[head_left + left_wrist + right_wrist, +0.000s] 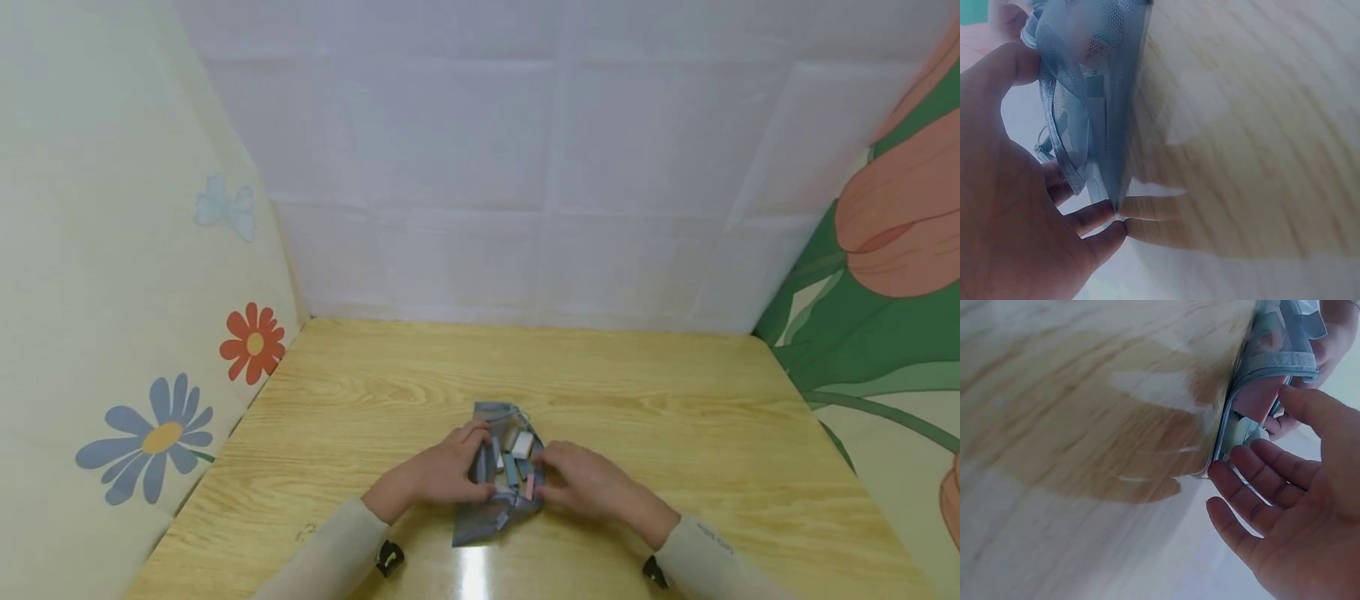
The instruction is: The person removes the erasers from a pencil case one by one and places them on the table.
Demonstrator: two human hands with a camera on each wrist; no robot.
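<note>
A grey-blue mesh zip pouch (472, 532) lies on the table with its mouth spread wide. Inside it show several small block-shaped pieces, among them a white block (522, 445), a teal block (512, 471) and a pink block (529, 486). My left hand (450, 471) holds the pouch's left side, thumb on the mesh fold and fingertips down at its edge in the left wrist view. On the opposite side, my right hand (588, 482) has its thumb at the zip rim beside the pink block. Its other fingers are loosely bent and spread along the pouch's edge, gripping nothing.
The wood-grain table (675, 392) is glossy and reflects light near the front. A white cloth (487, 167) hangs behind it. Flower-printed cloths stand along the left (112, 292) and right sides. A black device (390, 558) sits below the left wrist.
</note>
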